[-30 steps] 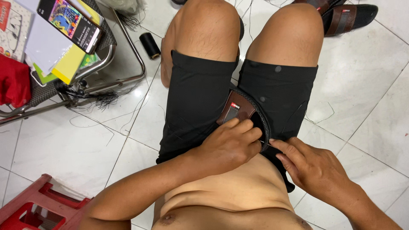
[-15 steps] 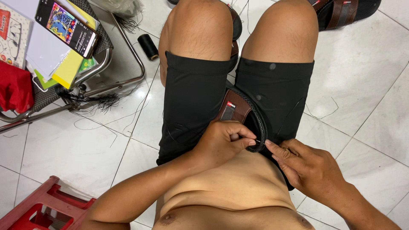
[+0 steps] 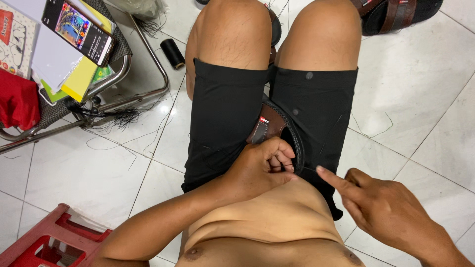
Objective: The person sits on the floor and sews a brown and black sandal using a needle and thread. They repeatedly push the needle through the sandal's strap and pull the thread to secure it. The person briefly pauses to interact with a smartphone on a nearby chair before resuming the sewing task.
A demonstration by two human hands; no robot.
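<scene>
Sandal [image 3: 277, 129], brown strap, black sole, wedged between our thighs; stiff sole, pliant edge, light; left hand [image 3: 262, 165] pinched shut on its rim; right hand [image 3: 381, 207] loosely curled, drawing thin thread [image 3: 309, 169] taut; best gripped at sole edge.

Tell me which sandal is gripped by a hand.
The brown sandal wedged between the thighs, held by the left hand. The other sandal lies untouched on the floor beyond the knees.
</scene>
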